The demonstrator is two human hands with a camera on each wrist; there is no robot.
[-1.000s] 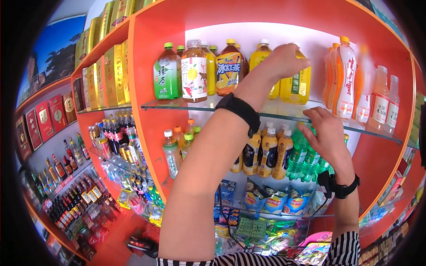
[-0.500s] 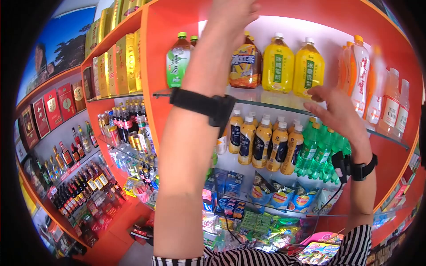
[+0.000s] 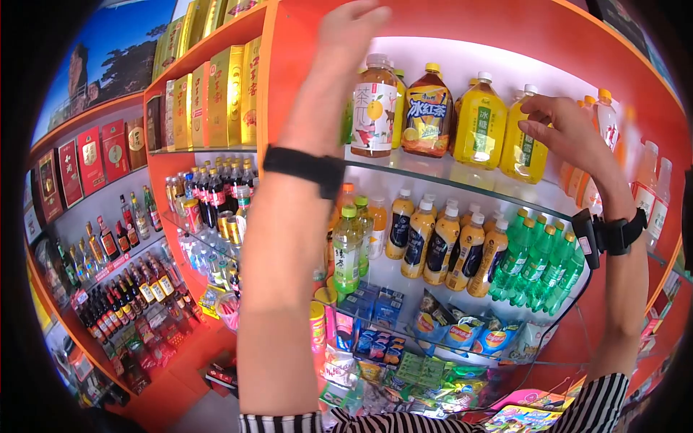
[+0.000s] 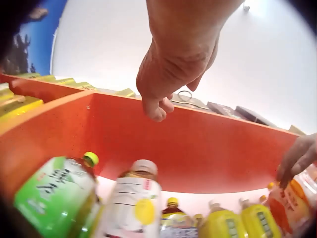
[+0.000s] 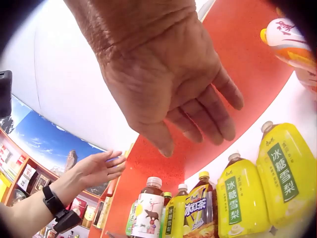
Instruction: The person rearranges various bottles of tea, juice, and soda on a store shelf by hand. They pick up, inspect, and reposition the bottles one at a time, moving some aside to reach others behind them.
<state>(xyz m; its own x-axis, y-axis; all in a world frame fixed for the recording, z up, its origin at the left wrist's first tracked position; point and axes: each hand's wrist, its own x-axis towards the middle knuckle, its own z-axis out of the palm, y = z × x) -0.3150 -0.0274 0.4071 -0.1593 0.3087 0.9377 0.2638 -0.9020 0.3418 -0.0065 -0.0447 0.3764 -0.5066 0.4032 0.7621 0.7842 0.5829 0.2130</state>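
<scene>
My left hand [image 3: 351, 36] is raised in front of the top shelf's left end, above a tea bottle with a white fruit-print label [image 3: 374, 108]. Its loosely bent fingers hold nothing; the right wrist view shows this left hand [image 5: 101, 168] with fingers spread. My right hand [image 3: 563, 126] hangs before the rightmost yellow pear-drink bottle [image 3: 523, 148], overlapping it in the head view. In the right wrist view its palm [image 5: 168, 84] is bare and its fingers relaxed. Another yellow pear-drink bottle [image 3: 480, 126] and an iced tea bottle [image 3: 427, 115] stand upright alongside.
The bottles stand on a glass shelf [image 3: 447, 177] with a thin front edge. Below are yellow-capped coffee-coloured bottles [image 3: 440, 249], green soda bottles [image 3: 535, 260] and chip bags [image 3: 462, 332]. Orange-and-white bottles [image 5: 292, 44] stand at the right. An orange divider [image 3: 289, 72] borders the left.
My left hand has gone from the right yellow bottle's top up and leftward. My right hand has risen from the shelf edge to before that bottle. The head view has shifted left.
</scene>
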